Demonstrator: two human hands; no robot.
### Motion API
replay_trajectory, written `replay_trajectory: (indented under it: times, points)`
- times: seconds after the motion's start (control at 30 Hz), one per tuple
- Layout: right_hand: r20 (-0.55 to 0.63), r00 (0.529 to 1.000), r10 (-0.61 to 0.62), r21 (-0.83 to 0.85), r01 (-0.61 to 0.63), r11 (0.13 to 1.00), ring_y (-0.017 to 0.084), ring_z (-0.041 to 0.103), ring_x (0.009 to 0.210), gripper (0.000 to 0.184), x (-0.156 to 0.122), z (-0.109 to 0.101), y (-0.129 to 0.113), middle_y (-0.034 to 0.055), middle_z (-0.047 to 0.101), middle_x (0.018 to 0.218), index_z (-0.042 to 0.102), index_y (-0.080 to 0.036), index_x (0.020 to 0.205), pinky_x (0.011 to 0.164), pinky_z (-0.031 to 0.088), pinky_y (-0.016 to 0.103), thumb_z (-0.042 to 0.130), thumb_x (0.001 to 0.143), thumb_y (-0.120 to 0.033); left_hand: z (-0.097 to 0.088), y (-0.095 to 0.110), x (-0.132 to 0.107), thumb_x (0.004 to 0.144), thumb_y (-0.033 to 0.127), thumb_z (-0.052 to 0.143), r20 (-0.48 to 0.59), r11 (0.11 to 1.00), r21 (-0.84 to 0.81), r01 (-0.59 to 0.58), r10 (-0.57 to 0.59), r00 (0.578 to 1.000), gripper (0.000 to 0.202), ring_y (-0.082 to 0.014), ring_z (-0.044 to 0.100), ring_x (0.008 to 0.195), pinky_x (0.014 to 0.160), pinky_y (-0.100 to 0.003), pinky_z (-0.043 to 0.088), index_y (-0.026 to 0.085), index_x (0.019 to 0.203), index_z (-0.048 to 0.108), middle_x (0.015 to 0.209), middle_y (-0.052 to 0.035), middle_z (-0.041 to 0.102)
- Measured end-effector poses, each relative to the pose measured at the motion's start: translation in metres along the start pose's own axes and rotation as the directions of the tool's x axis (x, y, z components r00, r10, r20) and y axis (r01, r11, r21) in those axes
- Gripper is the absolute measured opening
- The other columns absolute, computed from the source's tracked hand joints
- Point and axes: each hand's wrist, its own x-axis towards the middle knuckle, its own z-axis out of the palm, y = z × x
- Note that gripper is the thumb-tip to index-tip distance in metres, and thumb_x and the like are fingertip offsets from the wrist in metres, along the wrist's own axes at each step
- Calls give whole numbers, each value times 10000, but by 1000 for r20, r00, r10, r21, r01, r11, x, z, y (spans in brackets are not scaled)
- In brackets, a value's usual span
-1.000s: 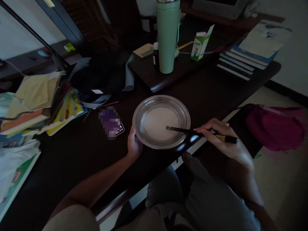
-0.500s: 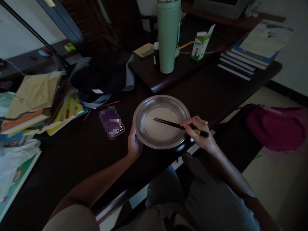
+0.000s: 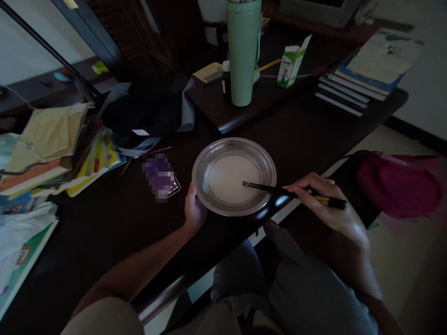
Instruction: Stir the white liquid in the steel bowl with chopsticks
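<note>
A round stainless steel bowl (image 3: 199, 177) with a wide rim stands near the dark table's front edge, with a milky white liquid (image 3: 230, 174) inside. My left hand (image 3: 195, 209) grips the bowl's left side, thumb at the rim and fingers hidden beneath. Closed around a pair of black chopsticks (image 3: 268, 189) with gold bands, my right hand (image 3: 323, 200) is to the right of the bowl. The chopsticks' tips are close together over the liquid; whether they touch its surface I cannot tell.
A phone (image 3: 173, 187), partly pixelated, lies left of the bowl. Beyond stand a green tumbler (image 3: 241, 60), a dark bottle (image 3: 226, 80) and a small green-white carton (image 3: 288, 70). Books (image 3: 363, 83) are stacked at right, papers (image 3: 52, 130) at left, beside a black bag (image 3: 146, 107).
My right hand has moved right and toward me, drawing the chopstick tips from the middle of the bowl toward its right side. My left hand and the bowl stay put.
</note>
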Motion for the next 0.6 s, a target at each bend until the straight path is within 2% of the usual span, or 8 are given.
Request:
replay_trajectory:
  times: [0.07, 0.17, 0.23, 0.4, 0.5, 0.6]
  points:
    - [65, 998, -3, 14, 2, 1000, 251, 785, 847, 334, 1, 1, -2, 40, 837, 928, 823, -316, 913, 813, 553, 462, 637, 1051, -556, 1, -1, 0, 928, 562, 725, -1, 1000, 4, 3, -3, 1000, 396, -335, 741, 1269, 1126, -500, 581, 247, 1154, 802, 1189, -76, 831]
    - [98, 995, -14, 52, 8, 999, 240, 771, 848, 339, 4, 15, 0, 36, 837, 941, 818, -305, 895, 842, 550, 466, 631, 1052, -540, 2, -2, 0, 924, 576, 721, 3, 1000, 5, 0, 0, 1000, 412, -332, 739, 1269, 1134, -496, 573, 242, 1154, 798, 1215, -77, 827]
    - [83, 996, -28, 89, 21, 996, 244, 760, 871, 336, 8, 30, 3, 31, 842, 951, 818, -311, 905, 873, 543, 488, 611, 1059, -526, 3, -1, 0, 923, 576, 719, -3, 1000, 8, 3, -3, 1000, 404, -324, 742, 1255, 1129, -485, 575, 246, 1142, 801, 1221, -73, 827]
    - [26, 999, -28, 15, 27, 1000, 273, 739, 972, 267, 18, 58, 9, 26, 849, 987, 822, -328, 962, 1001, 476, 566, 620, 1058, -475, 4, 2, -4, 922, 545, 731, -11, 1000, 0, 7, -7, 1000, 363, -308, 756, 1208, 1093, -456, 594, 257, 1128, 812, 1170, -57, 837]
    - [-40, 999, -31, 20, 31, 999, 281, 736, 980, 270, 22, 60, 9, 24, 858, 1016, 805, -331, 940, 996, 480, 575, 618, 1060, -485, 4, 4, -5, 920, 559, 726, -10, 1000, 7, -3, 3, 1000, 384, -319, 751, 1229, 1106, -477, 590, 262, 1149, 811, 1181, -63, 836]
    - [-124, 992, -33, 20, 36, 999, 284, 740, 953, 282, 21, 52, 9, 32, 860, 1001, 791, -325, 898, 961, 499, 560, 627, 1052, -495, 2, 4, -5, 923, 574, 718, -3, 1000, 12, -4, 4, 1000, 398, -335, 737, 1278, 1134, -497, 577, 258, 1149, 803, 1216, -72, 828]
